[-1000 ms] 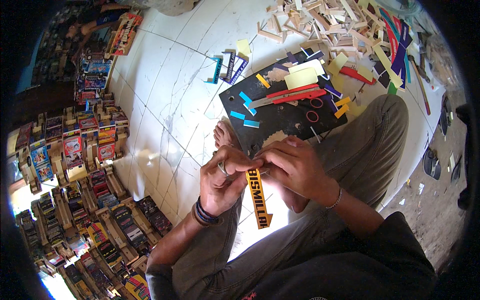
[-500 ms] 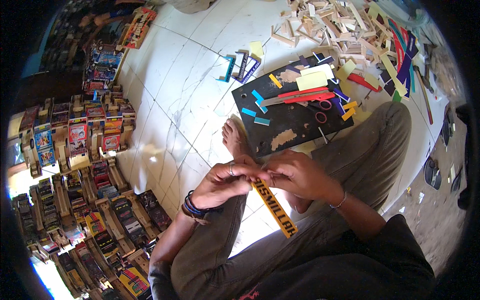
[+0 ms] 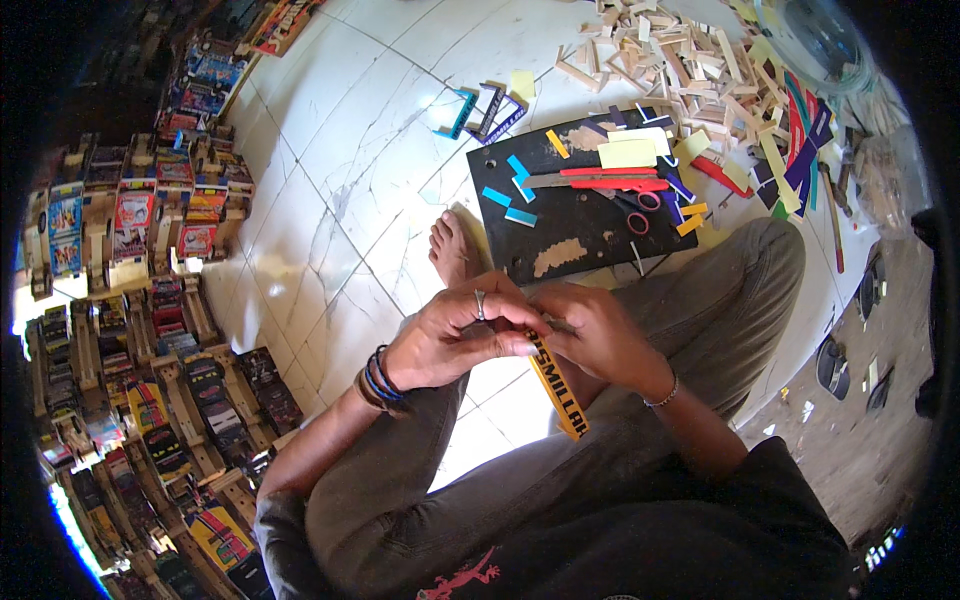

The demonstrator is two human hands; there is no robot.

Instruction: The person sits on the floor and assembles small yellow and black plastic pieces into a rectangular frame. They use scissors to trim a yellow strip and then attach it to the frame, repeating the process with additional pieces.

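Note:
A yellow strip with black lettering (image 3: 560,388) slants down from between my two hands. My left hand (image 3: 450,335), with a ring and dark bracelets, is closed with its thumb and fingers pinching the strip's upper end. My right hand (image 3: 605,335) is closed at that same end, its fingertips meeting the left ones. The fingers cover the strip's top, so any small piece held there is hidden. Beyond my hands lies a dark board (image 3: 555,225) bearing red-handled shears (image 3: 620,180), small scissors (image 3: 640,212) and short blue strips (image 3: 520,215).
Three lettered pieces (image 3: 490,112), in teal, black and purple, lie on the tiled floor left of the board. A pile of wooden offcuts (image 3: 660,60) sits at the far right, beside coloured strips (image 3: 805,150). Rows of wooden toy trucks (image 3: 140,210) fill the left side.
Both hands and the yellow strip have shifted slightly upward in the picture, as the view itself has moved a little. Both hands still pinch the strip's upper end.

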